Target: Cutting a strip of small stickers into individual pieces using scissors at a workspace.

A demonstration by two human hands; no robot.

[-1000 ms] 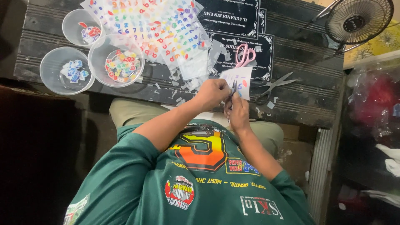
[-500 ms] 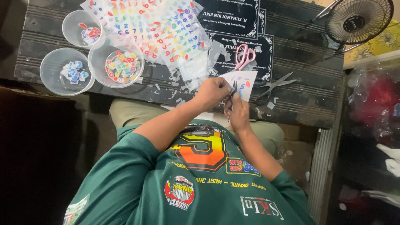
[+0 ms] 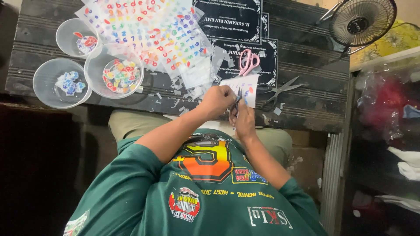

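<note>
While hands (image 3: 232,109) stay together, sticker sheet (image 3: 246,89) remains gripped, unmoved.

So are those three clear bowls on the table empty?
No. Each of the three clear bowls holds a small heap of colourful cut pieces at the bottom; none is near full.

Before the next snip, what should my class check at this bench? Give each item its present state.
1. Sticker piece gripped by the right hand: ok.
2. Small scissors in the left hand, blades at the piece's edge: ok.
3. Fingers out of the blades' path: cannot tell, the hands crowd together.
4. Clear bowls upright on the table: ok.
5. Table free of offcuts: not ok, scraps lie about.
6. Pink scissors lying apart from both hands: ok.
</note>
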